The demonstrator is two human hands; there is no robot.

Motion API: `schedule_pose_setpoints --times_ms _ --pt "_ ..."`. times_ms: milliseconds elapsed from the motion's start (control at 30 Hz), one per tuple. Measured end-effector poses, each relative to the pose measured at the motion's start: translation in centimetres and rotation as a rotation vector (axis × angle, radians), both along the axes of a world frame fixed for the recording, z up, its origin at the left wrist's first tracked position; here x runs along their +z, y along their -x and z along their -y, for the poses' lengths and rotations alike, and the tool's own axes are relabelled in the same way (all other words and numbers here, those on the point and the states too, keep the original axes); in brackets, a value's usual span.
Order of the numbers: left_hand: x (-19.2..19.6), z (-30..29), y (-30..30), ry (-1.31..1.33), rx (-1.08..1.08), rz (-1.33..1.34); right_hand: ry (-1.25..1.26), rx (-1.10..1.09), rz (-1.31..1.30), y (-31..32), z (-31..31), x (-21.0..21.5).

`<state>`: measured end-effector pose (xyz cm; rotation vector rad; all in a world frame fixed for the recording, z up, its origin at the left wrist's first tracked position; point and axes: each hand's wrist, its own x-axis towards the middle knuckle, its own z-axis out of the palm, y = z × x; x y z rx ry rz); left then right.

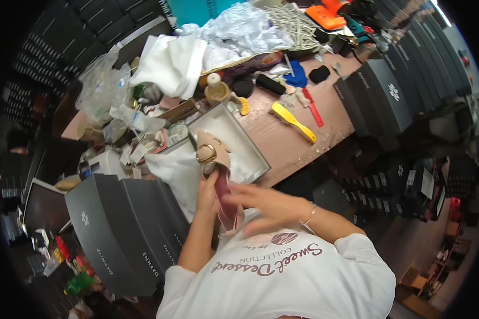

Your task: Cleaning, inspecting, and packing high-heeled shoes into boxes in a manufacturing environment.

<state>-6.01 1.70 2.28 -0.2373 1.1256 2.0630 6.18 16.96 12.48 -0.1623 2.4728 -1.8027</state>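
My left hand (pixel 208 192) is closed around a beige shoe (pixel 222 159) with a round gold buckle on its front and a dusky pink inside. The shoe is held close to my body, its buckled end pointing away from me. My right hand (pixel 266 204) hovers beside the pink part with its fingers stretched out and slightly blurred; whether they touch the shoe I cannot tell. Just beyond the shoe lies an open grey-edged shoe box (pixel 244 130) with a white inside. White tissue paper (pixel 171 173) spills over its near left side.
A yellow-handled brush (pixel 294 123) and a red brush (pixel 313 108) lie on the pinkish table. A bottle (pixel 216 89) stands behind the box. Crumpled white paper (pixel 239 26) and plastic bags (pixel 103 87) fill the far side. Dark shoe boxes (pixel 117 228) flank me at left and right.
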Motion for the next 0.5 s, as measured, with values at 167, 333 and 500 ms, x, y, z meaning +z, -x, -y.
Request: schedule_pose_setpoints --times_ms 167,333,500 --pt "-0.5 0.5 0.4 -0.036 -0.172 0.051 -0.759 -0.61 -0.036 0.7 -15.3 -10.9" --pt "0.2 -0.2 -0.4 -0.005 -0.2 0.12 -1.016 -0.536 0.28 0.2 -21.8 -19.4" --pt "0.1 -1.0 -0.2 -0.026 -0.244 0.285 -0.671 -0.545 0.002 0.7 -21.6 -21.4"
